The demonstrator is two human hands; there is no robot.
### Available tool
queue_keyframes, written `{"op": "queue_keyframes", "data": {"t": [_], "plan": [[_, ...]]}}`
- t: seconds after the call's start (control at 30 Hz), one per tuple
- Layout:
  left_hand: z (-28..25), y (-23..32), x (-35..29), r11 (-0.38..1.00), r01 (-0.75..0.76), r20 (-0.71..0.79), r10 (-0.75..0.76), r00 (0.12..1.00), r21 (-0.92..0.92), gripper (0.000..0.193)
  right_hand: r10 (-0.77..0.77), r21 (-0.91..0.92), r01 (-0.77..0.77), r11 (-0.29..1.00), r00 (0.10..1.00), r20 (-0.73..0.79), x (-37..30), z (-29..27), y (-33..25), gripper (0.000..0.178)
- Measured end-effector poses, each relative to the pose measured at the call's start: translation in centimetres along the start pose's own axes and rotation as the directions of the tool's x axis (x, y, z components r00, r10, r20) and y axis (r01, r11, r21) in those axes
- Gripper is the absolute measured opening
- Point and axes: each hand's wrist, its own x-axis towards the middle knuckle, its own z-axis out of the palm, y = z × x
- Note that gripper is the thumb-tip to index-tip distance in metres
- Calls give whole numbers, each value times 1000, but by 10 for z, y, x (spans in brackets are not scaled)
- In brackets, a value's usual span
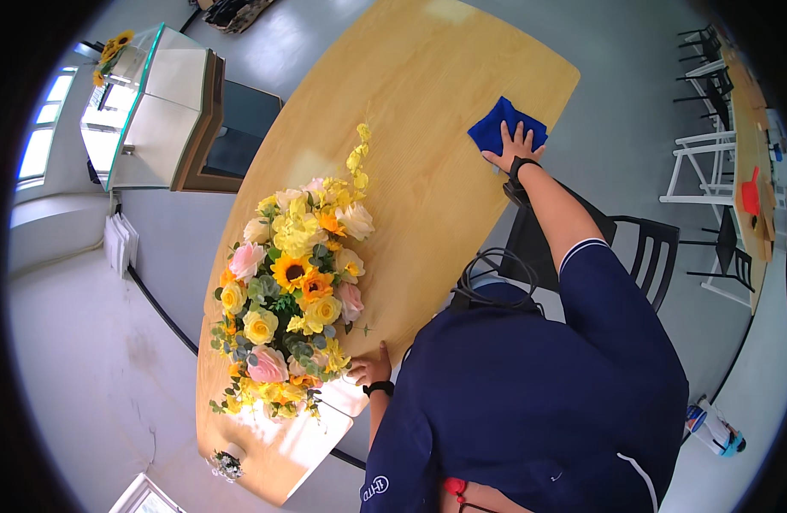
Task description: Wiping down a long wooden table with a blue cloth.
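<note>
My right hand (517, 147) lies flat with its fingers spread on a folded dark blue cloth (502, 120), near the far right edge of a light wooden table (410, 162). The palm covers part of the cloth. Beside the table's near edge, my left hand (372, 368) rests on the tabletop with its fingers apart and nothing in them. Just left of it stands a large flower arrangement (291, 282) of yellow and pink roses, sunflowers and green leaves. A yellow spray (358, 160) sticks out from it over the wood.
A small potted white flower (228, 462) stands at the table's lower left end. Against the near right side is a black chair (654, 256). Beyond the left edge stands a white and wooden cabinet (167, 111). More tables and chairs (714, 167) line the far right.
</note>
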Motion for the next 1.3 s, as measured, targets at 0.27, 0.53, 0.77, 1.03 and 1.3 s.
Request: {"op": "queue_keyframes", "data": {"t": [0.27, 0.53, 0.77, 1.03, 1.3], "plan": [[9, -57, -3, 924, -358, -87, 349, 933, -138, 85, -293, -57, 293, 955, 956, -1, -88, 40, -65, 88], [53, -144, -40, 701, -542, -375, 399, 837, -463, 66, -698, -216, 692, 689, 714, 59, -198, 103, -124, 87], [113, -219, -47, 763, -260, -199, 175, 964, -592, 64, -908, -288, 907, 308, 370, 195, -307, 159, -139, 84], [164, -238, -29, 685, -98, -12, 129, 992, -722, 53, -973, -248, 961, 122, 165, 161, -330, 201, -140, 80], [144, -177, -18, 530, -333, -91, 430, 898, -780, 37, -984, -235, 972, -12, 30, 178, -296, 179, -132, 71]]}}
